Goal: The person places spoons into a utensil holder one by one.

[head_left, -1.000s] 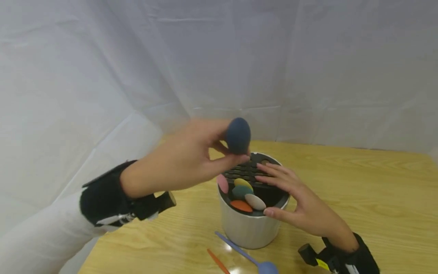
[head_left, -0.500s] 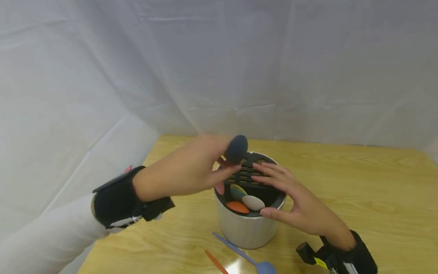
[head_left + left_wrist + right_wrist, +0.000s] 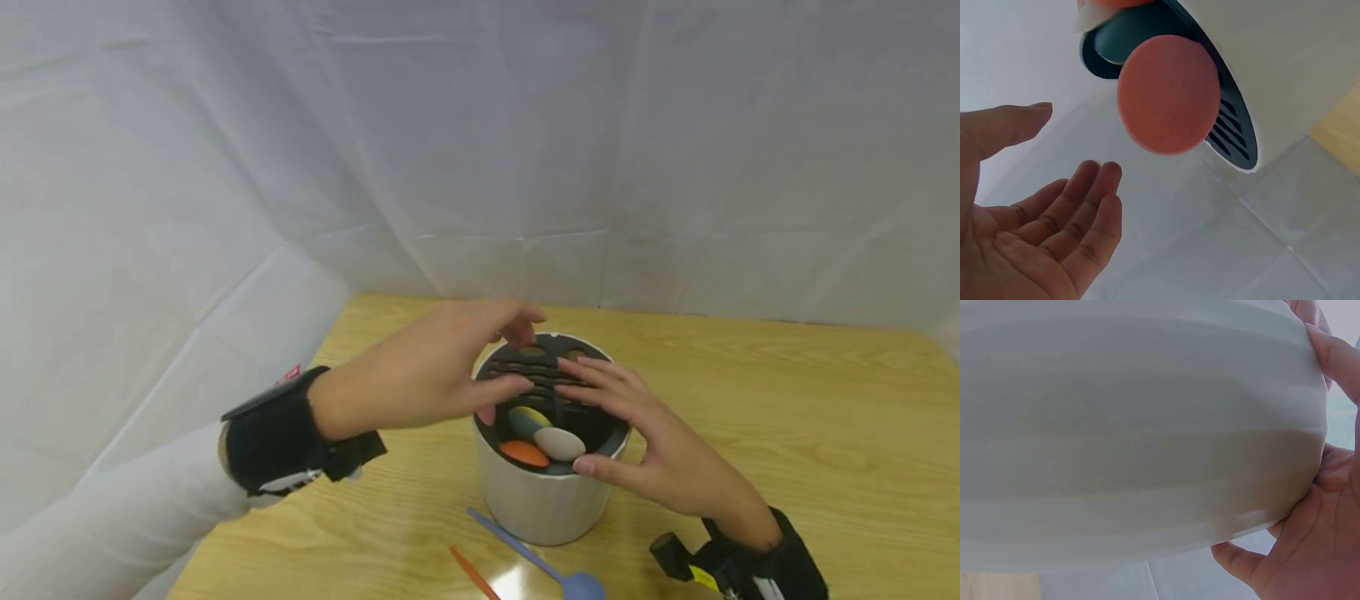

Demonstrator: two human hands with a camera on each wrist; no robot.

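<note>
1. Two hands at the white utensil holder (image 3: 542,500), mid-counter (image 3: 787,400): left hand (image 3: 420,375) over its black slotted top, fingers relaxed, empty; right hand (image 3: 660,458) steadies the rim, fingers straight.
2. Step: slotting spoons. Next likely needs gripping the blue spoon (image 3: 540,567) in front of the holder.
3. Holder: ribbed, colourful spoon bowls sticking out.

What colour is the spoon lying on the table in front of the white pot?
The spoon is light blue, clearest in the head view.

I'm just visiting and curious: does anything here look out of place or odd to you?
Only two spoons: a blue spoon and an orange spoon lie loose on the table beside the white holder, while others stand inside it.
</note>
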